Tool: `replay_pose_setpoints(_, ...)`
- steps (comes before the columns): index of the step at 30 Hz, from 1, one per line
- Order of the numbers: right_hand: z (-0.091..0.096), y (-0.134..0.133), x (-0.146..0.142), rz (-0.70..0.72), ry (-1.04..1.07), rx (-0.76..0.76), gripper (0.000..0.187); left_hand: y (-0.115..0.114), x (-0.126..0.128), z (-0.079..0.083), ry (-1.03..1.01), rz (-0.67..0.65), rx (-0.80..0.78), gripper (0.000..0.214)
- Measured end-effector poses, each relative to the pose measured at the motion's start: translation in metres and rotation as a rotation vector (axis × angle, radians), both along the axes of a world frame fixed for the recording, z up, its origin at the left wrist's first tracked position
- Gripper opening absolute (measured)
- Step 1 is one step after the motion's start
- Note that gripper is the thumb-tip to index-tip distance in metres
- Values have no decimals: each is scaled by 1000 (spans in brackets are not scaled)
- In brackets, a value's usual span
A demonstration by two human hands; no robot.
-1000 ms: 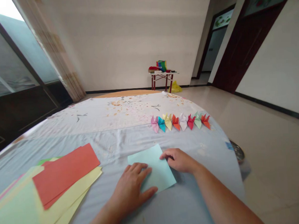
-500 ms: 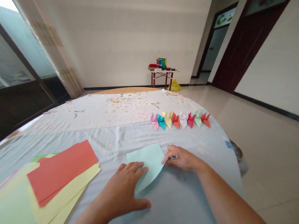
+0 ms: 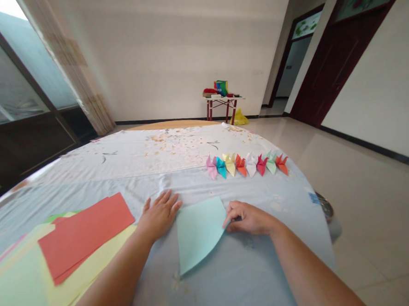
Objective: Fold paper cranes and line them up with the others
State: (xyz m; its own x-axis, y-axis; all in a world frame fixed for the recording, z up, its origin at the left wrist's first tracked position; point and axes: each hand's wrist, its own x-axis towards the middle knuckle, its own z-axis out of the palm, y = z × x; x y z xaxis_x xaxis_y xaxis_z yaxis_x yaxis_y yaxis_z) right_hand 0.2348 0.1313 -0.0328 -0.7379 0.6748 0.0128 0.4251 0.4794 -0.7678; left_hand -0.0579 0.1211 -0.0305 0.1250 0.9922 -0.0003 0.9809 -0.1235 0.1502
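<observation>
A sheet of light blue paper (image 3: 199,232) lies on the cloth in front of me, its right corner lifted and its near edge curving up. My right hand (image 3: 245,219) pinches that raised corner between thumb and fingers. Fingers stretched out, my left hand (image 3: 162,213) rests on the cloth at the paper's upper left corner; whether a fingertip touches the paper I cannot tell. Beyond the sheet stands a row of several folded paper cranes (image 3: 240,165) in pink, blue, yellow, orange, white, red and green.
At the left, red paper sheets (image 3: 88,236) lie over yellow ones (image 3: 83,278) and pale green ones (image 3: 16,280), partly under my left forearm. A floral tablecloth (image 3: 176,148) covers the round table. A small side table (image 3: 224,98) with a colourful box stands by the wall.
My left hand has moved off the paper, away and to the left, to its far left corner. The right hand keeps its pinch on the right corner, hardly moving.
</observation>
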Motion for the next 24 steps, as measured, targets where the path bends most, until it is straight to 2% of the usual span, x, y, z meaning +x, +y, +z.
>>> replay_pose_setpoints(4, 0, -2, 0, -34, 2, -5, 18, 8, -7, -15, 57, 79, 45, 53)
replay_pose_setpoints(7, 0, -3, 0, -31, -1, 20, 18, 7, -13, -21, 39, 56, 70, 53)
replay_pose_setpoints(9, 0, -4, 1, -36, -1, 40, 21, 0, -13, -16, 15, 39, 84, 49)
replay_pose_setpoints(12, 2, -5, 1, -42, 11, 60, 20, -23, -4, 2, -70, -24, 194, 44)
replay_pose_setpoints(14, 4, -5, 0, -32, 24, 77, 15, -43, 10, 18, -168, -145, 223, 41)
replay_pose_setpoints(17, 6, -2, -1, -21, 44, 113, 15, -69, 28, 33, -246, -365, 138, 43)
replay_pose_setpoints(19, 5, -1, -1, -49, 56, 116, 17, -78, 33, 34, -274, -434, 91, 56)
replay_pose_setpoints(21, 4, 0, 0, -113, 71, 74, 21, -79, 31, 31, -301, -445, 52, 68)
replay_pose_setpoints(23, 2, 0, 1, -176, 88, -15, 24, -75, 26, 25, -345, -410, 23, 63)
replay_pose_setpoints(24, 1, -1, 2, -198, 95, -68, 25, -71, 22, 22, -378, -367, 18, 53)
